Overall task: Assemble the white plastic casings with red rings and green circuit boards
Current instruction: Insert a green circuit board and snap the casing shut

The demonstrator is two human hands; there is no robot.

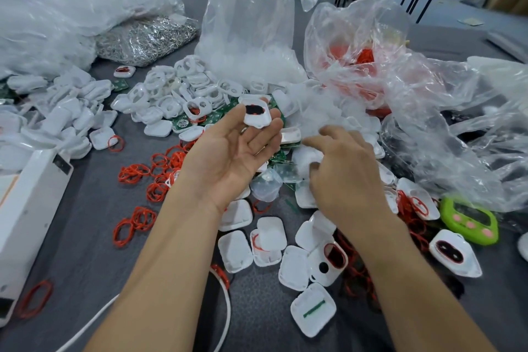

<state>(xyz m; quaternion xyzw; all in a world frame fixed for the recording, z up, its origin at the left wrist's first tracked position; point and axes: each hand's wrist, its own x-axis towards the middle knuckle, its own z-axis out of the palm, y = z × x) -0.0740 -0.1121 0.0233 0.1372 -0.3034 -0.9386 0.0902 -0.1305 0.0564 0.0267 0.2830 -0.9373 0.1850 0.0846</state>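
Note:
My left hand [228,151] is palm up above the table's middle, and its fingertips hold a white plastic casing [256,114] with a red ring round a dark window. My right hand [343,169] hovers palm down beside it, fingers loosely curled over a heap of white casings and green circuit boards [281,156]; I see nothing held in it. Loose red rings [160,171] lie scattered left of my left wrist. More white casings [237,251] lie below my hands.
Big clear plastic bags [251,23] stand at the back and right, one with red rings [363,57]. A bag of metal parts [143,40] lies back left. A white box [25,217] sits at the left edge. A green toy device [468,220] lies at right.

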